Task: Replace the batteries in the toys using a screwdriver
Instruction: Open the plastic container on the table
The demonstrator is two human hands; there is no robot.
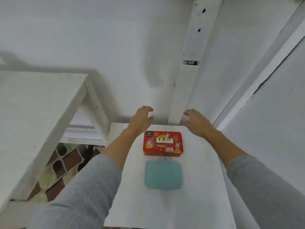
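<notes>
My left hand [142,119] and right hand [197,122] hover empty, fingers loosely curled and apart — the red toy-piano box [162,143] lies just below them, the teal pad [163,174] nearer me.

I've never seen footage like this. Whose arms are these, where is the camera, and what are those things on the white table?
There is no machine here: a person wears a camera on the head, looking forward and down, so you see their own arms in grey sleeves. The left hand and right hand reach forward with loosely curled fingers and hold nothing. On the small white table lies a red toy box printed with a piano picture, and nearer the person a flat teal square item. No screwdriver shows.
</notes>
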